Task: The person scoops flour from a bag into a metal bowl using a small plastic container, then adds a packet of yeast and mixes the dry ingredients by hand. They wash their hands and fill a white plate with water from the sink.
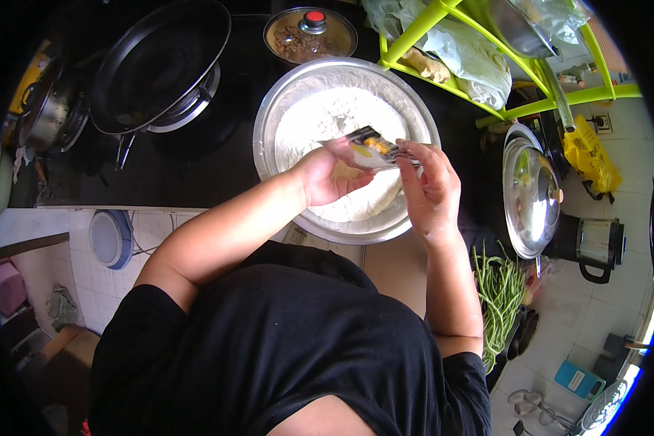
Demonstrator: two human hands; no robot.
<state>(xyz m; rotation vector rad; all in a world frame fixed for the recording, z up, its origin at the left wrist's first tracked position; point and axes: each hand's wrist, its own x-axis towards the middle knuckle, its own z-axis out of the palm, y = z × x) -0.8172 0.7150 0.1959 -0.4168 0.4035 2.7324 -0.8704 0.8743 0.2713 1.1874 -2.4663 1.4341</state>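
- I see my left hand (325,174) and right hand (430,190) pinching a small silver-and-yellow sachet (374,147) above the flour-filled steel bowl (283,102).
- Far right: a yellow packet (592,160).

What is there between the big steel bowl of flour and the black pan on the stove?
In the head view, only bare black stovetop lies between the steel bowl and the black pan.

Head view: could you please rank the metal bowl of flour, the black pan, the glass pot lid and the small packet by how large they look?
1. Metal bowl of flour.
2. Black pan, close to the bowl; the fisheye bend makes this order unsure.
3. Glass pot lid.
4. Small packet, held between the left hand and right hand.
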